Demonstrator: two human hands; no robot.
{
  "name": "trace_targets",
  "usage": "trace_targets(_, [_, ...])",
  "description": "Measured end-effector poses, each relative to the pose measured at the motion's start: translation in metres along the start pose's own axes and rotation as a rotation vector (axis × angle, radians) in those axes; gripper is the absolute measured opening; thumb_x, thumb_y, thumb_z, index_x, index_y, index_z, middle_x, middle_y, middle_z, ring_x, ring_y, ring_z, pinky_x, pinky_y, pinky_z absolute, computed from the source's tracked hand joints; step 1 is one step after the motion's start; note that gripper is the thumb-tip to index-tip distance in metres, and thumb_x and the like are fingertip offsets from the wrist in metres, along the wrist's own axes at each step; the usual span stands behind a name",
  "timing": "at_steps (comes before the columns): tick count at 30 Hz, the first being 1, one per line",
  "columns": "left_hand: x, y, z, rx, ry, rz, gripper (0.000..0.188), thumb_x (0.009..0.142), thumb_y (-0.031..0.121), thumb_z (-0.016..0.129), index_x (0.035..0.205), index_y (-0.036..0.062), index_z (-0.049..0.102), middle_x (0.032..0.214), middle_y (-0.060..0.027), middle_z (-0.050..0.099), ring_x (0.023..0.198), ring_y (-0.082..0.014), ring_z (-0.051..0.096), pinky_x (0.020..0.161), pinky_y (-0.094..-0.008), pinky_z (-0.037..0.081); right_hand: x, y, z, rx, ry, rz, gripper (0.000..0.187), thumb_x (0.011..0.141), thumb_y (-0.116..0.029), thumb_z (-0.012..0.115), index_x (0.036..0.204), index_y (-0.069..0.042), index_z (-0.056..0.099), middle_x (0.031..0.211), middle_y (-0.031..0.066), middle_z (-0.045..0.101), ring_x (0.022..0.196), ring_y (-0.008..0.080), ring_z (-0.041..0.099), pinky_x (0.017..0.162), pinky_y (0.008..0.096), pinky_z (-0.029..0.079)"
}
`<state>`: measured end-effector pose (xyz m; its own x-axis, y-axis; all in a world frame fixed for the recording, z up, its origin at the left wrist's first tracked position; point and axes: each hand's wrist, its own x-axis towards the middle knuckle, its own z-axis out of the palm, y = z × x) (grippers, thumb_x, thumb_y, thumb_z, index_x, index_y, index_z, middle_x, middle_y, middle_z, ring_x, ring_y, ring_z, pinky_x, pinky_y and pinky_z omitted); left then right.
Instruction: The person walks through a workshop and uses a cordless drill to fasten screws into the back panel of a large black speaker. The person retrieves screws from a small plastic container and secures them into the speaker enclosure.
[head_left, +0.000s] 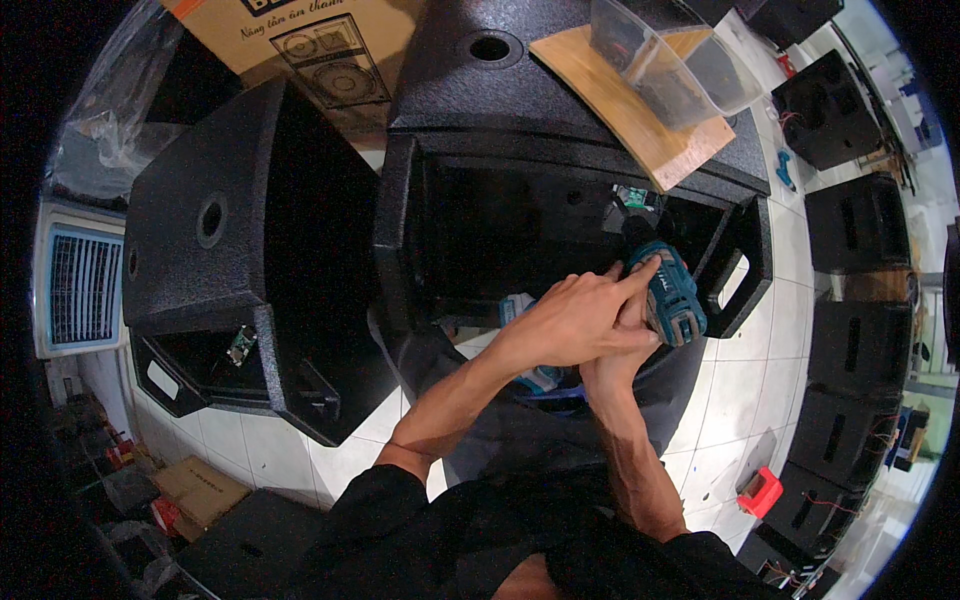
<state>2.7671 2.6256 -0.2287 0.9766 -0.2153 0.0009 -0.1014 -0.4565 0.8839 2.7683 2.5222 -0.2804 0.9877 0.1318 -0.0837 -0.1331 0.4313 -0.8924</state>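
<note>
A teal cordless drill (668, 298) points away from me into the open cabinet of a black speaker box (490, 215). My right hand (618, 375) grips the drill from below, its fingers largely covered. Across it lies my left hand (575, 318), closed against the drill with the index finger along the tool's side. Just beyond the drill's nose, a small green circuit board (634, 197) sits inside the cabinet. Under my left wrist, a teal and grey tool part (541, 378) shows partly; I cannot tell whether it belongs to the same drill.
A wooden board (690, 155) carrying a clear plastic bin (660, 75) rests on the speaker box. Another black speaker box (195, 215) stands at left, with a circuit board (241, 345) in it. Speaker boxes (855, 230) line the right. A red object (760, 493) lies on the tiles.
</note>
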Motion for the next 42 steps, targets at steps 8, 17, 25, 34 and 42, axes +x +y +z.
trace_targets(8, [0.001, -0.009, 0.007, 0.000, 0.089, 0.070, 0.087, 0.072, 0.043, 0.065, 0.136, -0.0046, 0.031, 0.121, -0.0416, 0.041, 0.101, -0.0482, 0.055, 0.089, -0.0452, 0.044, 0.005, 0.004, 0.002, 0.014, 0.059, -0.022, 0.047, 0.099, -0.022, 0.036, 0.141, -0.007, 0.023, 0.136, 0.0076, 0.033, 0.124, 0.0179, 0.035, 0.102, 0.0338, 0.032])
trace_targets(17, [0.004, -0.010, 0.003, -0.024, 0.076, 0.062, 0.087, 0.072, 0.042, 0.064, 0.135, -0.0066, 0.031, 0.117, -0.0414, 0.045, 0.096, -0.0473, 0.058, 0.087, -0.0446, 0.046, 0.005, 0.002, 0.003, -0.775, 0.042, -0.293, 0.049, 0.097, -0.014, 0.041, 0.142, -0.007, 0.020, 0.141, 0.0076, 0.032, 0.128, 0.0177, 0.033, 0.107, 0.0348, 0.027])
trace_targets(25, [0.004, -0.004, -0.005, -0.030, 0.017, -0.014, 0.082, 0.074, 0.039, 0.065, 0.135, -0.0064, 0.032, 0.120, -0.0348, 0.046, 0.108, -0.0418, 0.052, 0.092, -0.0391, 0.042, 0.009, -0.008, 0.019, -0.128, 0.098, -0.191, 0.046, 0.096, -0.009, 0.042, 0.139, -0.006, 0.025, 0.137, 0.0083, 0.038, 0.124, 0.0179, 0.039, 0.106, 0.0337, 0.030])
trace_targets(34, [0.006, -0.008, 0.000, -0.080, 0.087, 0.031, 0.085, 0.071, 0.042, 0.065, 0.133, -0.0067, 0.035, 0.103, -0.0368, 0.055, 0.089, -0.0421, 0.062, 0.082, -0.0401, 0.048, 0.019, 0.016, 0.000, 0.061, 0.154, -0.124, 0.041, 0.093, -0.011, 0.051, 0.131, -0.006, 0.038, 0.121, 0.0042, 0.049, 0.108, 0.0146, 0.051, 0.090, 0.0313, 0.046])
trace_targets(42, [0.004, -0.011, 0.000, -0.072, 0.107, 0.036, 0.085, 0.071, 0.041, 0.066, 0.134, -0.0056, 0.034, 0.110, -0.0395, 0.050, 0.088, -0.0407, 0.063, 0.084, -0.0389, 0.047, 0.009, 0.000, 0.016, -0.097, 0.177, -0.074, 0.041, 0.092, -0.008, 0.051, 0.130, -0.003, 0.038, 0.122, 0.0056, 0.049, 0.108, 0.0148, 0.051, 0.091, 0.0329, 0.046])
